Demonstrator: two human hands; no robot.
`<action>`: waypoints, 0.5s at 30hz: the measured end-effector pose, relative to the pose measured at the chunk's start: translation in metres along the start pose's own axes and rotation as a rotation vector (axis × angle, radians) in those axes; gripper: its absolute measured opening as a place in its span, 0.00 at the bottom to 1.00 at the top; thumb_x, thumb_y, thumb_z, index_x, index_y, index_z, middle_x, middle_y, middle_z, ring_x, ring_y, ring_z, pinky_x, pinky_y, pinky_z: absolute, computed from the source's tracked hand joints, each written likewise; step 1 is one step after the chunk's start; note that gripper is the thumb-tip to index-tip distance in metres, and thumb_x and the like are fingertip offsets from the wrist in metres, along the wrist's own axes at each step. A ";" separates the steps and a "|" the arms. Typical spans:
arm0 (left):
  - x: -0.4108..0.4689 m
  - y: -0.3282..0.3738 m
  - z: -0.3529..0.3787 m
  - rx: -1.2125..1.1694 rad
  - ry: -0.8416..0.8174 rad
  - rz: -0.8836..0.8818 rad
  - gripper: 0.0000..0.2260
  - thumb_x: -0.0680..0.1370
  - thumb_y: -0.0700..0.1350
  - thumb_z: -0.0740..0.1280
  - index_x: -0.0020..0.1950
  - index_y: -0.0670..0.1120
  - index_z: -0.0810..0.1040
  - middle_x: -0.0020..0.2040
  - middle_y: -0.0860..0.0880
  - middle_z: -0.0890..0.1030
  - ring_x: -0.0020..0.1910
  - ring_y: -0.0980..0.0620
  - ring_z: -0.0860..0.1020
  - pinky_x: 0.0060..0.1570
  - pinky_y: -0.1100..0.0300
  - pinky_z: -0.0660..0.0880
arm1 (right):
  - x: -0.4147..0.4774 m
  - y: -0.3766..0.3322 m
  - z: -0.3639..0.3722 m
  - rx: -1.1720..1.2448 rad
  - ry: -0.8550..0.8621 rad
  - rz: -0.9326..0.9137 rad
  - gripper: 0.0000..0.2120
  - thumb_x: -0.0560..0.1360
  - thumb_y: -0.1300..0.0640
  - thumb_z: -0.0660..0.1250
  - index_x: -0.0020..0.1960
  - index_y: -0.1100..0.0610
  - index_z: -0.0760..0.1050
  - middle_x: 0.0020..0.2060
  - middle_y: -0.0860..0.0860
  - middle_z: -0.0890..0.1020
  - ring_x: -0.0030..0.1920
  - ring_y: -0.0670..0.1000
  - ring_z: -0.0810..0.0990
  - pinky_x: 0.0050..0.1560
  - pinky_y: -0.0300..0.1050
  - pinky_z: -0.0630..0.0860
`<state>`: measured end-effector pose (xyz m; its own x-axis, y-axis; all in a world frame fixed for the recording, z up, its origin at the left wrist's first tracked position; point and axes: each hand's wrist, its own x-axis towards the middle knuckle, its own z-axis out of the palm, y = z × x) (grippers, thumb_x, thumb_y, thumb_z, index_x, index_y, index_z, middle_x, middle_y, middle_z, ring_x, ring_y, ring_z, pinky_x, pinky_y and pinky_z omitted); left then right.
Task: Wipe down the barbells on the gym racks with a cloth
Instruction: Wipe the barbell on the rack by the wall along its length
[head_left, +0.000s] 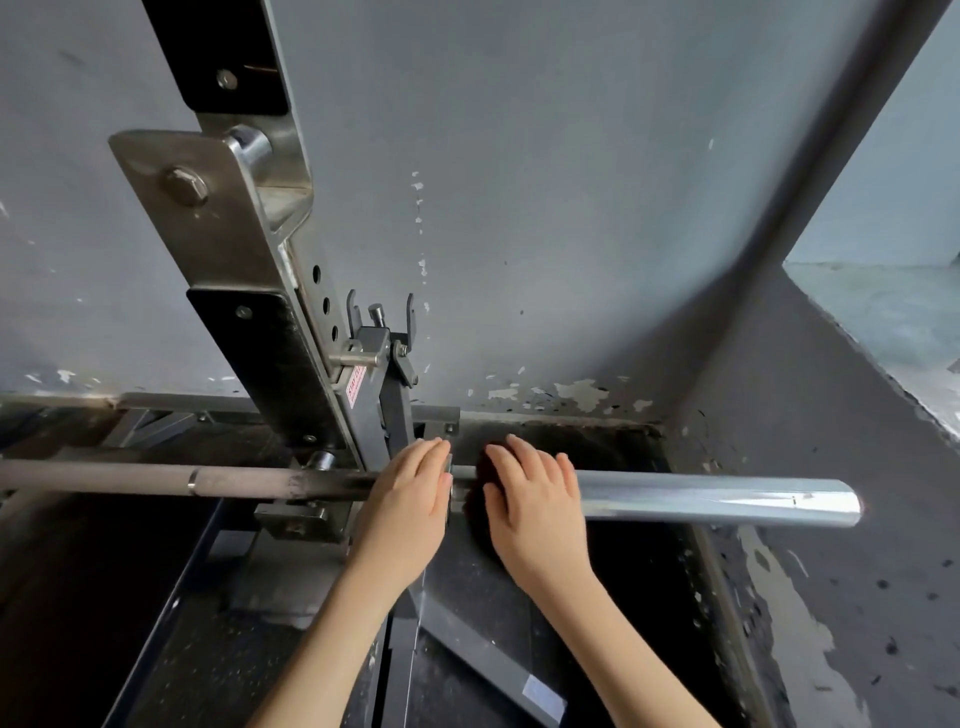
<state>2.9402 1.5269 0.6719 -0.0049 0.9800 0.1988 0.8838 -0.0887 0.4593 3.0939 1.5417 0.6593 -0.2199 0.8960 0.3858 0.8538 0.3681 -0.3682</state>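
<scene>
The barbell lies across the rack at waist height, its grey knurled shaft (249, 480) to the left and its shiny chrome sleeve (717, 501) to the right. My left hand (410, 499) rests flat on the bar at the collar, fingers straight and together. My right hand (535, 499) lies just right of it on the inner end of the sleeve, fingers spread, pressing a dark cloth (475, 506) against the metal. Only a small dark edge of the cloth shows beside my thumb.
The steel rack upright (244, 270) with its hook bracket (382, 358) rises just left of my hands. A grey wall (571, 208) with flaking paint stands close behind the bar. Dark rubber flooring (831, 571) lies below, and a wall corner juts out at the right.
</scene>
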 end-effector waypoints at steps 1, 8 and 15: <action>-0.001 0.000 0.002 -0.001 0.011 -0.010 0.18 0.83 0.43 0.58 0.72 0.42 0.69 0.70 0.46 0.72 0.71 0.49 0.68 0.69 0.64 0.54 | -0.002 -0.009 0.003 0.027 -0.017 -0.045 0.20 0.74 0.52 0.56 0.63 0.52 0.75 0.62 0.52 0.78 0.59 0.56 0.77 0.64 0.60 0.70; -0.005 -0.002 0.008 0.111 0.063 0.006 0.24 0.80 0.50 0.50 0.65 0.40 0.77 0.62 0.45 0.79 0.62 0.46 0.76 0.66 0.55 0.61 | -0.010 0.032 -0.015 -0.131 0.020 0.002 0.19 0.73 0.51 0.56 0.60 0.53 0.76 0.56 0.51 0.80 0.57 0.55 0.78 0.68 0.63 0.63; -0.003 0.000 0.016 0.213 0.115 0.014 0.22 0.79 0.48 0.52 0.61 0.39 0.78 0.58 0.43 0.81 0.60 0.43 0.78 0.64 0.49 0.69 | -0.006 0.008 -0.011 -0.034 -0.047 -0.106 0.17 0.73 0.52 0.57 0.59 0.54 0.76 0.57 0.53 0.80 0.58 0.55 0.78 0.65 0.59 0.70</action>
<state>2.9477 1.5265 0.6571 -0.0340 0.9512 0.3068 0.9627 -0.0512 0.2655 3.1075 1.5362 0.6632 -0.3308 0.8635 0.3806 0.8399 0.4533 -0.2985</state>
